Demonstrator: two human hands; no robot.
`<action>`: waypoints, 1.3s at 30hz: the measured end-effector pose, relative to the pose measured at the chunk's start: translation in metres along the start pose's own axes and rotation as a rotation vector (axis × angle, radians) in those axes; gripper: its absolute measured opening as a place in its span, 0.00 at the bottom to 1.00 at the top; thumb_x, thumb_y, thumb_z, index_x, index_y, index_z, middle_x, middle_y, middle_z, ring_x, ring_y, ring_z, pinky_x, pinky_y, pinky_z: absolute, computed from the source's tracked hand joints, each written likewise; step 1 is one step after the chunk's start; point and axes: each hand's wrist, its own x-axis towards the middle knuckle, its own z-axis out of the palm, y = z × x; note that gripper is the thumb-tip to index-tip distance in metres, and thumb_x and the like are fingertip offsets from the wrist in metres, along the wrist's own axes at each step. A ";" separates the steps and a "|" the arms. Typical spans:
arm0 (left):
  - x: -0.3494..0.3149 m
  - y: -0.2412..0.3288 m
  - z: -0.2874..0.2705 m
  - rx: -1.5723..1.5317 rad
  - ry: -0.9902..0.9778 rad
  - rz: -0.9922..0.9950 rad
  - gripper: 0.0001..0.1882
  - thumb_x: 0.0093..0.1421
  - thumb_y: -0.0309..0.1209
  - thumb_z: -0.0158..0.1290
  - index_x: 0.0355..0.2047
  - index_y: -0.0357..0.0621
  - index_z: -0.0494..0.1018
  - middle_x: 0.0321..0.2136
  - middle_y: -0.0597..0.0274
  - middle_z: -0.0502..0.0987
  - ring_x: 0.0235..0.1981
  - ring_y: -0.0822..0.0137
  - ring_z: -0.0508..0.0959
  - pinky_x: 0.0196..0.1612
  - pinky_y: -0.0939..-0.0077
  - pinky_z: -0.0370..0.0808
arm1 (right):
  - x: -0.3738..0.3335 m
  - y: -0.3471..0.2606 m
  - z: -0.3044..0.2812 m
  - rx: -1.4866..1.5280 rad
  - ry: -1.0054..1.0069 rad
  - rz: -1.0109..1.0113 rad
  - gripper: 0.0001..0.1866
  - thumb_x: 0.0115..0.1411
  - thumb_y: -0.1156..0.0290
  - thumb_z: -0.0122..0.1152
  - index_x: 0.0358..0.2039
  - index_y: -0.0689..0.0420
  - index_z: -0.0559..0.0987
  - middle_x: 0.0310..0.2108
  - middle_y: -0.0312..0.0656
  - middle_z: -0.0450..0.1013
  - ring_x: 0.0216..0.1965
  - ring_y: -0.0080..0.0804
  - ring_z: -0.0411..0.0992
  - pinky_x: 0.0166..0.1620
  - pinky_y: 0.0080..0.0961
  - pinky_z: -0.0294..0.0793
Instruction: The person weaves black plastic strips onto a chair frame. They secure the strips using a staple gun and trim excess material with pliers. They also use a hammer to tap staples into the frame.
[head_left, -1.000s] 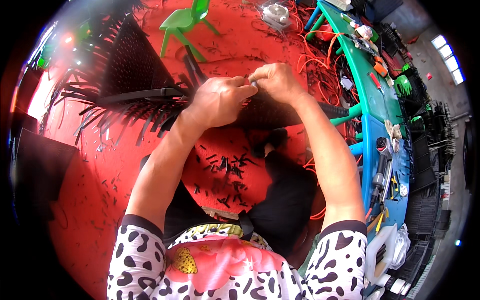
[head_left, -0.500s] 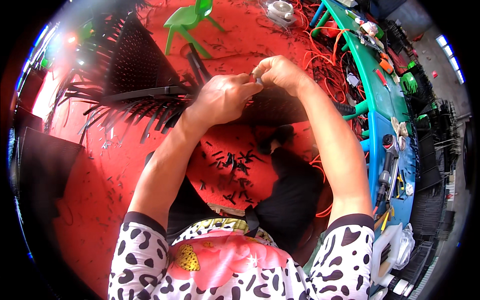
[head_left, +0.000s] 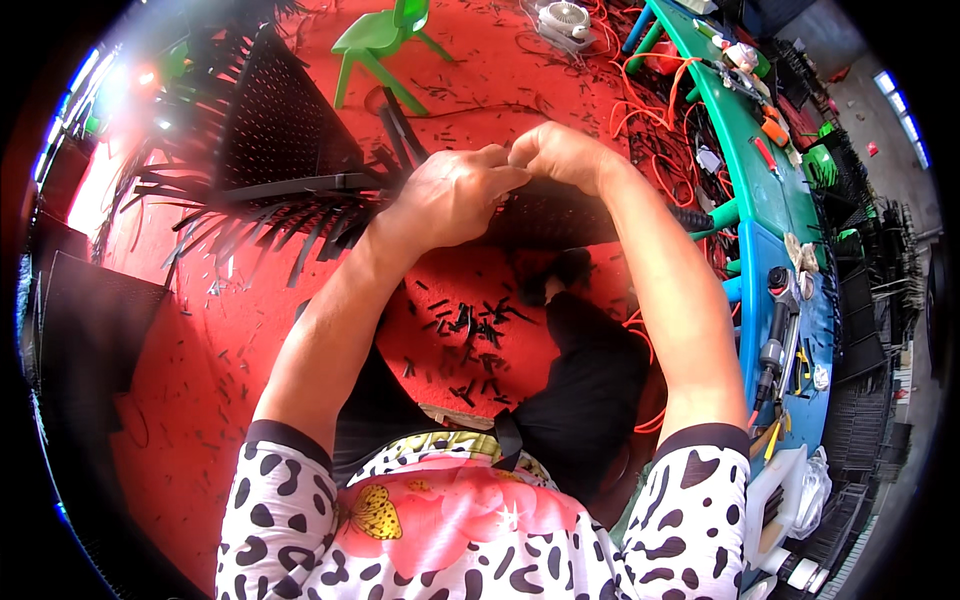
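Observation:
A black woven panel (head_left: pixel 560 212) of flat plastic strips lies across in front of me, under both hands. Its loose strip ends (head_left: pixel 300 205) fan out to the left. My left hand (head_left: pixel 455 195) is closed at the panel's upper edge, thumb and forefinger pointing right. My right hand (head_left: pixel 565 158) meets it there with its fingers pinched together. The fingertips of the two hands almost touch, and whatever lies between the right fingertips is hidden.
A larger black woven piece (head_left: pixel 275 125) stands behind at the left. There is a green chair (head_left: pixel 375 45), a small white fan (head_left: pixel 565 20), and a blue and green table (head_left: pixel 765 240) with tools at right. Orange cords (head_left: pixel 660 115) and black strip scraps (head_left: pixel 475 325) litter the red floor (head_left: pixel 230 330).
My right hand has come down slightly and its fingers have closed in toward the left fingertips. The left hand stays nearly in place at the panel's edge.

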 end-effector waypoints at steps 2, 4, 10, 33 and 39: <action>-0.001 0.000 0.001 -0.028 0.000 -0.013 0.15 0.47 0.21 0.55 0.38 0.42 0.75 0.30 0.55 0.74 0.29 0.51 0.77 0.30 0.61 0.75 | 0.000 0.001 0.001 -0.168 -0.097 -0.061 0.12 0.43 0.81 0.53 0.28 0.61 0.81 0.24 0.39 0.77 0.31 0.26 0.74 0.37 0.24 0.71; -0.003 0.001 0.002 -0.044 -0.002 -0.031 0.15 0.47 0.21 0.55 0.38 0.42 0.76 0.34 0.56 0.75 0.32 0.51 0.78 0.33 0.62 0.76 | 0.003 0.011 0.005 -0.261 -0.020 -0.118 0.12 0.45 0.80 0.52 0.29 0.60 0.82 0.25 0.42 0.77 0.32 0.29 0.74 0.38 0.26 0.71; 0.000 0.000 0.002 -0.034 0.006 -0.033 0.15 0.46 0.20 0.54 0.37 0.41 0.76 0.37 0.55 0.75 0.34 0.50 0.78 0.35 0.62 0.76 | -0.054 0.009 0.052 -0.570 0.871 -0.784 0.06 0.50 0.77 0.58 0.31 0.59 0.75 0.29 0.46 0.72 0.32 0.44 0.72 0.34 0.37 0.72; -0.006 -0.005 0.004 -0.032 0.019 -0.042 0.15 0.46 0.21 0.54 0.37 0.40 0.76 0.39 0.55 0.77 0.35 0.52 0.78 0.36 0.65 0.77 | -0.063 0.037 0.147 1.090 0.386 -0.217 0.08 0.62 0.67 0.53 0.31 0.58 0.73 0.22 0.36 0.70 0.22 0.26 0.69 0.25 0.20 0.67; -0.005 0.002 0.008 -0.034 0.105 0.031 0.09 0.50 0.22 0.50 0.32 0.39 0.76 0.28 0.56 0.77 0.25 0.51 0.77 0.27 0.63 0.74 | -0.086 0.050 0.126 0.788 0.392 -0.262 0.12 0.62 0.68 0.52 0.24 0.60 0.74 0.18 0.37 0.70 0.19 0.21 0.67 0.24 0.18 0.66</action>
